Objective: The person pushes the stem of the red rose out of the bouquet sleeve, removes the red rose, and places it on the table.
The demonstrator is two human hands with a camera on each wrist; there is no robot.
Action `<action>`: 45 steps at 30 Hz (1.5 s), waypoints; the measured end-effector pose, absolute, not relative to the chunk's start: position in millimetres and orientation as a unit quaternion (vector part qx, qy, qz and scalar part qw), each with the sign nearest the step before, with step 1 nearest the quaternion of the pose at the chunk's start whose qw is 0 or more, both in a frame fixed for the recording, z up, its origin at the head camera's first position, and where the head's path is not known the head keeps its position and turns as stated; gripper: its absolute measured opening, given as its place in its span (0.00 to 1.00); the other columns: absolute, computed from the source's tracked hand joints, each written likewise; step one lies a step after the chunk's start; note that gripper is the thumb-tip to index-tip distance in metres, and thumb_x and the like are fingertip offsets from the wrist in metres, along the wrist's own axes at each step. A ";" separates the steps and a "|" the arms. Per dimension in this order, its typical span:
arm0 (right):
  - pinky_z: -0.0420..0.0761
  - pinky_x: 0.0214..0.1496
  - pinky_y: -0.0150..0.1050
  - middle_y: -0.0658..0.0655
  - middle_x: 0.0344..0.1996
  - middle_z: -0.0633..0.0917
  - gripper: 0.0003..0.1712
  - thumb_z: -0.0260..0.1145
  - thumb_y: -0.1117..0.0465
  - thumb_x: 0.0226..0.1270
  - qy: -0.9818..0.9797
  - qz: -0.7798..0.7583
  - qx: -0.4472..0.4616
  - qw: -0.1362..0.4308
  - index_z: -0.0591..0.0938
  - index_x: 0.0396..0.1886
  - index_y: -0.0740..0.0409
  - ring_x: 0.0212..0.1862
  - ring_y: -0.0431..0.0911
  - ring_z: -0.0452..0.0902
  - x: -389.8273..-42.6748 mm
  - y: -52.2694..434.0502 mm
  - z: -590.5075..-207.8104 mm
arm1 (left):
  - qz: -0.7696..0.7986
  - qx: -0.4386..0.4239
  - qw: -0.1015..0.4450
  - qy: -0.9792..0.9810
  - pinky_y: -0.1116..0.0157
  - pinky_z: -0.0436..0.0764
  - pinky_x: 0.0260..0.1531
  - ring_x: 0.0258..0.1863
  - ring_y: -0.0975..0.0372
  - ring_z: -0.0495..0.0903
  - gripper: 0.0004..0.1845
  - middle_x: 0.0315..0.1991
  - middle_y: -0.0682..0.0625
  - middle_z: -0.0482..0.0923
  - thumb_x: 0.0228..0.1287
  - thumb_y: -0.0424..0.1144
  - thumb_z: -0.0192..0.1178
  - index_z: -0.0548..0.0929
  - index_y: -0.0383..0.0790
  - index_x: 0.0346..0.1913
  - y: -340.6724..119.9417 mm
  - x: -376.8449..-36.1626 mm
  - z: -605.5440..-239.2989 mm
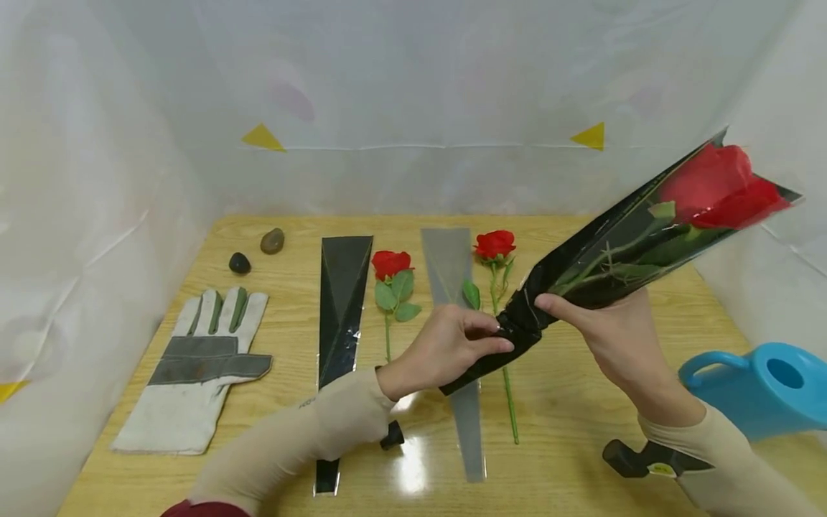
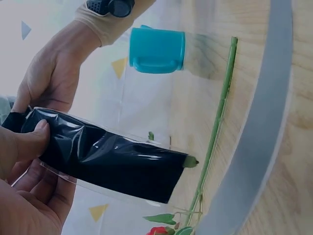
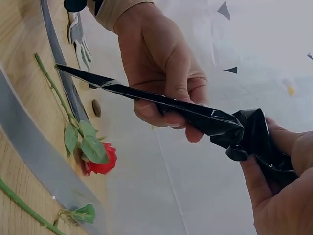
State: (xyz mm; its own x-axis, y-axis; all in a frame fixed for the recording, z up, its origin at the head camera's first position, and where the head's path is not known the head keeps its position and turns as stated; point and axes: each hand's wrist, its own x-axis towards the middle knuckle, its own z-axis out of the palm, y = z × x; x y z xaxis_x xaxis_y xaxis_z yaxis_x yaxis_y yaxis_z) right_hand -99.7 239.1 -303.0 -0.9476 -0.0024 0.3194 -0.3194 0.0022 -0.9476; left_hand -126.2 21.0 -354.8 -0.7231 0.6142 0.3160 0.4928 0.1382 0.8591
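A black plastic sleeve with a red rose inside is held tilted above the table, bloom up to the right. My left hand grips its crumpled narrow lower end. My right hand holds the sleeve just above that, thumb on top. In the left wrist view the sleeve runs from my left thumb towards the table, with the right hand behind it. From the right wrist, the left hand pinches the flattened sleeve beside the right hand's fingers.
On the wooden table lie a work glove, two stones, a flat black sleeve, a rose, a grey sleeve and another rose. A blue watering can stands at the right. White sheeting surrounds the table.
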 end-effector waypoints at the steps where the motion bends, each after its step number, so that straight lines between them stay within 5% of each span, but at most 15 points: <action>1: 0.79 0.51 0.37 0.61 0.54 0.76 0.38 0.70 0.82 0.56 -0.705 0.691 0.114 0.112 0.69 0.65 0.59 0.53 0.50 0.76 -99.6 238.6 -304.1 | 0.548 0.366 0.056 0.750 0.71 0.60 0.22 0.16 0.67 0.59 0.16 0.15 0.56 0.61 0.64 0.37 0.68 0.77 0.42 0.20 21.5 -125.7 -354.7; 9: 0.77 0.50 0.31 0.60 0.55 0.76 0.39 0.75 0.75 0.55 -0.757 0.638 0.088 0.109 0.70 0.65 0.55 0.54 0.48 0.75 -101.4 234.1 -307.0 | 0.594 0.340 0.044 0.728 0.70 0.79 0.30 0.27 0.71 0.80 0.02 0.28 0.57 0.84 0.61 0.34 0.70 0.88 0.39 0.32 25.4 -124.5 -352.9; 19: 0.77 0.53 0.36 0.61 0.59 0.72 0.43 0.68 0.84 0.55 -0.701 0.689 0.129 0.133 0.66 0.69 0.58 0.58 0.51 0.71 -104.2 241.8 -295.0 | 0.557 0.372 0.038 0.742 0.72 0.68 0.23 0.20 0.69 0.68 0.13 0.19 0.57 0.70 0.63 0.38 0.69 0.78 0.44 0.23 24.1 -125.2 -358.7; 26: 0.66 0.66 0.46 0.63 0.72 0.60 0.54 0.53 0.93 0.57 -0.603 0.759 0.200 0.142 0.54 0.78 0.53 0.72 0.55 0.57 -102.0 252.0 -282.3 | 0.522 0.385 0.045 0.760 0.73 0.64 0.25 0.21 0.68 0.63 0.17 0.18 0.57 0.65 0.64 0.39 0.68 0.73 0.44 0.21 22.5 -124.9 -363.4; 31: 0.67 0.65 0.44 0.63 0.69 0.64 0.48 0.57 0.91 0.57 -0.599 0.764 0.168 0.170 0.59 0.75 0.58 0.70 0.54 0.60 -102.3 258.8 -280.1 | 0.504 0.406 0.033 0.762 0.71 0.61 0.28 0.23 0.66 0.57 0.19 0.20 0.54 0.56 0.66 0.38 0.66 0.67 0.44 0.23 22.8 -124.5 -366.3; 38: 0.75 0.56 0.41 0.62 0.57 0.77 0.32 0.61 0.86 0.60 -0.603 0.774 0.112 0.160 0.70 0.65 0.69 0.60 0.51 0.73 -99.1 268.8 -280.0 | 0.497 0.413 0.048 0.762 0.73 0.71 0.31 0.26 0.69 0.70 0.04 0.27 0.58 0.74 0.68 0.38 0.63 0.80 0.44 0.37 21.6 -124.9 -368.7; 45: 0.78 0.53 0.40 0.63 0.48 0.79 0.27 0.54 0.87 0.64 -0.542 0.813 0.166 0.134 0.69 0.62 0.74 0.49 0.51 0.77 -99.2 275.4 -281.5 | 0.503 0.405 0.056 0.762 0.73 0.72 0.29 0.25 0.67 0.67 0.07 0.27 0.56 0.70 0.70 0.38 0.61 0.76 0.44 0.34 20.2 -125.0 -370.8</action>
State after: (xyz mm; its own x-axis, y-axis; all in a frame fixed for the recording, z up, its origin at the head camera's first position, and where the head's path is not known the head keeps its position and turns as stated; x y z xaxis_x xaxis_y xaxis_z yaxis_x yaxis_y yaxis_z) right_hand -99.2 275.4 -281.5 -0.9093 0.0384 0.4145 -0.3974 -0.3763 -0.8370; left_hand -125.0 20.2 -370.8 -0.6664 0.6724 0.3220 0.5598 0.1660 0.8118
